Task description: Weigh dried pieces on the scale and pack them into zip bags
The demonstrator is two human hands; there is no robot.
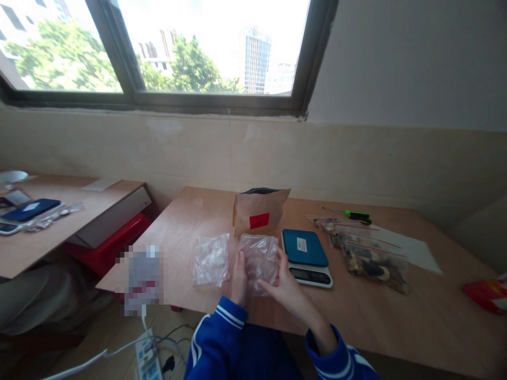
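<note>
A stack of clear zip bags (pixel 259 261) lies at the middle of the table's near side, between my two hands. My left hand (pixel 238 279) presses along its left edge, with fingers pointing forward and close together. On the opposite edge, my right hand (pixel 285 279) grips the bags, its thumb over the near corner and its fingers along the side. A second pile of clear bags (pixel 211 259) rests just left of my left hand. Behind the bags stands an open brown paper pouch (pixel 259 214) with a red label. A blue-topped digital scale (pixel 304 247) sits right of my right hand.
Filled clear bags with dark and pale pieces (pixel 370 264) lie on white paper (pixel 420 250) at the right. Beyond them is a green-and-black screwdriver (pixel 354 215). A red packet (pixel 487 294) is at the far right. A power strip (pixel 148 356) with cables lies below left.
</note>
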